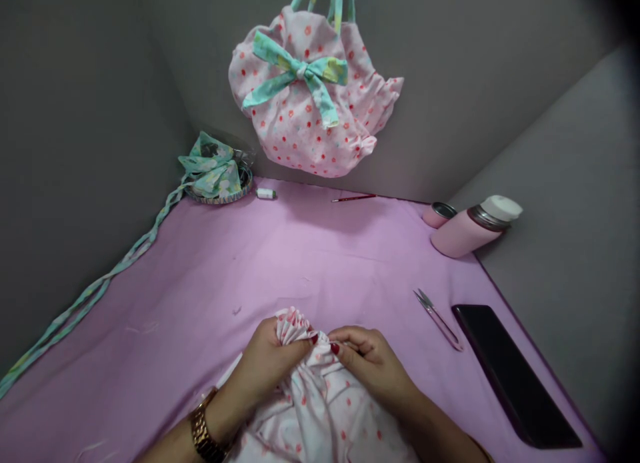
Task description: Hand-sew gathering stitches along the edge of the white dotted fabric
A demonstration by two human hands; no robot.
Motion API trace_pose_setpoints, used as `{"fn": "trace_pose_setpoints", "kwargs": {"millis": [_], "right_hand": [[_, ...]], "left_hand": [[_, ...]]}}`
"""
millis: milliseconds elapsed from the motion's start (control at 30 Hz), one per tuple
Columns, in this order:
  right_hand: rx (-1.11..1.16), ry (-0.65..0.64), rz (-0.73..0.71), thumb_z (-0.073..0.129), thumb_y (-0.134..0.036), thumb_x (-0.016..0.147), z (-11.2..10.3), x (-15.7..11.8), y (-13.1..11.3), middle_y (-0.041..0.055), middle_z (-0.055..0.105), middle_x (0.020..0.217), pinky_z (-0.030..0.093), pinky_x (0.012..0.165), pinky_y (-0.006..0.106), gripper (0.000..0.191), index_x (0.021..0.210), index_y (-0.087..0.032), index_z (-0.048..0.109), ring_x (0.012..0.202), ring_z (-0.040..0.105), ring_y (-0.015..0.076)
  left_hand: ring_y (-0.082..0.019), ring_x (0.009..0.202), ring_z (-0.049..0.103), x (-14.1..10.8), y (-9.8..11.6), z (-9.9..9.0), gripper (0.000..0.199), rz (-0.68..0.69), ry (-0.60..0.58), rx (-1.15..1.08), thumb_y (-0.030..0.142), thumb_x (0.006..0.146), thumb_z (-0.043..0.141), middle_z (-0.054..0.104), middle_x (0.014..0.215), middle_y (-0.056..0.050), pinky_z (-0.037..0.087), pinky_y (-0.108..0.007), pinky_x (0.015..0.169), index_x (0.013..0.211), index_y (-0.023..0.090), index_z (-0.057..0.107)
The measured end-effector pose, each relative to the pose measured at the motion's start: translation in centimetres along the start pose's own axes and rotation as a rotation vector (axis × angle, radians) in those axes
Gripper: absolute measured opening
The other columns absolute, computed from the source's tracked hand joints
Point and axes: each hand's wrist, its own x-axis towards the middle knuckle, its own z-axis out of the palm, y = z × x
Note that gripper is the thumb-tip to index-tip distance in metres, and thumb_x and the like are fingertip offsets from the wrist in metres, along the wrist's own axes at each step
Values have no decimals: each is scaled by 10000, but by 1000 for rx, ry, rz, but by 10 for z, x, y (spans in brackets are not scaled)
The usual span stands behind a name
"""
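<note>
A pale pink fabric [320,410] with small red prints lies bunched at the near edge of the table. My left hand [273,356], with a watch [204,428] on its wrist, is closed round a gathered, ruffled edge of the cloth, thumb on top. Just right of it, my right hand [367,356] pinches the same edge between thumb and fingers. Whether a needle or thread sits in that pinch is too small to make out. The rest of the fabric spreads below, between my forearms.
Thread snips [443,326] and a black flat case [515,376] lie at right. Behind stand a pink bottle [465,233] and cup [440,214]. At the back are a red slim tool [354,198], a thread spool [266,194] and a basket [220,198]. Dotted fabric pieces [305,130] hang above.
</note>
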Motion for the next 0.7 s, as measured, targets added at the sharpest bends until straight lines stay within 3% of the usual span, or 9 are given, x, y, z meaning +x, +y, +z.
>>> {"fn": "trace_pose_setpoints", "kwargs": {"millis": [267,433,533,700], "right_hand": [[-92,28,-44,523,-263,834,2,0,-1,44,684,728,458,599,224,203,861,-150,689,662,610,147],[-190,55,-112,484,-239,862,5,-4,0,27,692,760,467,637,225,210,925,-177,675,695,627,150],[-216,85,-117,473,-251,867,7,-4,-1,27,686,740,475,644,230,220,933,-175,668,705,632,158],[-131,88,-105,484,-237,858,7,-3,-2,37,695,788,481,635,217,209,930,-173,670,730,635,156]], "left_hand": [[-109,535,461,-5,-4,-2,124,201,106,348,92,685,500,509,561,35,329,-215,499,591,169,529],[-119,532,475,-9,-1,1,123,256,119,492,138,726,530,545,568,17,336,-221,504,612,163,570],[-117,533,464,-6,-3,2,131,239,120,434,162,733,537,526,560,25,343,-222,511,605,166,561],[-105,503,422,0,-4,3,198,82,117,178,236,726,548,442,518,54,340,-219,494,547,176,488]]}}
